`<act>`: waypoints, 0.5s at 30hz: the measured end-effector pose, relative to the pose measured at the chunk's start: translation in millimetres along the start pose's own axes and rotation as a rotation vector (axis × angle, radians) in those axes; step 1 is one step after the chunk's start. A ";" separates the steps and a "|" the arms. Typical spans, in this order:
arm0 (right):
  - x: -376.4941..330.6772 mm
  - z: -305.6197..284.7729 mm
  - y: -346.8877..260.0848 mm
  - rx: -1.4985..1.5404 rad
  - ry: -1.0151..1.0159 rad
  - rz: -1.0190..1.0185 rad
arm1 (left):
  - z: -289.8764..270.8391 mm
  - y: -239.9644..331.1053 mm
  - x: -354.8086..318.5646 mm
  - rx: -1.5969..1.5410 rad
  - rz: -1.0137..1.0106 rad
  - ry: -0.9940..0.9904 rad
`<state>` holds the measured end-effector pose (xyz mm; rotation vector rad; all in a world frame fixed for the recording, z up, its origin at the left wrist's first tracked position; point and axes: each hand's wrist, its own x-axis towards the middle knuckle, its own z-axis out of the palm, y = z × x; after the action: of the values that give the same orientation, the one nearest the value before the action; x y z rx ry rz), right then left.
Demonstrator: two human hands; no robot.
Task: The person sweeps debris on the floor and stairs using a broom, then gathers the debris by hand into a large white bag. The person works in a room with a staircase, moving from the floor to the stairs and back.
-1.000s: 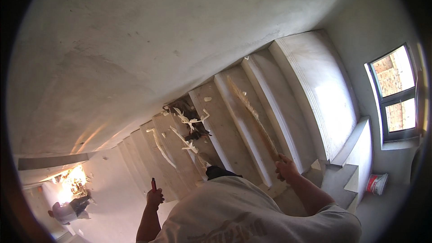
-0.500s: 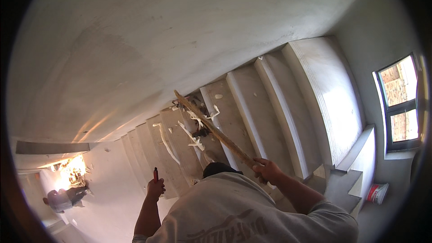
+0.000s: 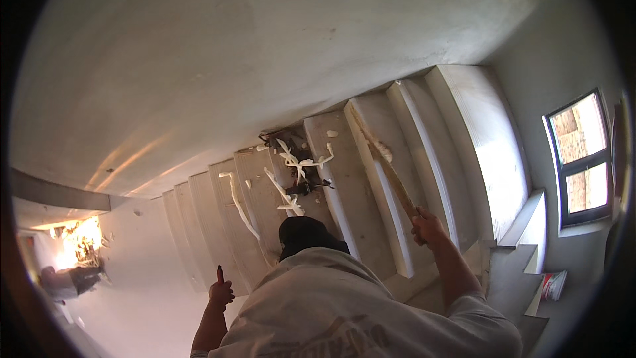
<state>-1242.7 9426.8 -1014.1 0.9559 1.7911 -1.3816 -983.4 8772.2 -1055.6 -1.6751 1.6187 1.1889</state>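
My right hand (image 3: 429,229) is closed round the near end of a long wooden stick (image 3: 400,189). The stick points up and away over the concrete stairs (image 3: 368,205), and a pale lump shows along its far half. On the left, my left hand (image 3: 220,293) is closed on a small slim reddish tool with a dark tip (image 3: 220,274); its exact kind is not clear. Several cream-coloured irregular strips (image 3: 240,202) and dark scraps (image 3: 301,188) lie on the steps ahead of me, between my two hands.
A plastered wall (image 3: 232,59) runs along the stairs' far side. At right are a window (image 3: 583,152), a stepped ledge (image 3: 517,272) and a white-and-red bucket (image 3: 554,286). Far left, another person (image 3: 69,282) is near a bright opening (image 3: 83,242).
My right hand has moved right and up with the stick, whose far end has swung from above the scraps to the right. My left hand still grips the small tool, slightly lower.
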 end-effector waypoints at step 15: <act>66.9 223.7 -47.4 0.304 0.087 0.177 | -86.5 -112.2 -12.3 -0.210 0.010 0.044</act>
<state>-1300.8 9210.6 -1095.7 1.3186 1.5401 -1.5446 -853.6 8722.1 -1026.5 -1.8355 1.5749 1.3769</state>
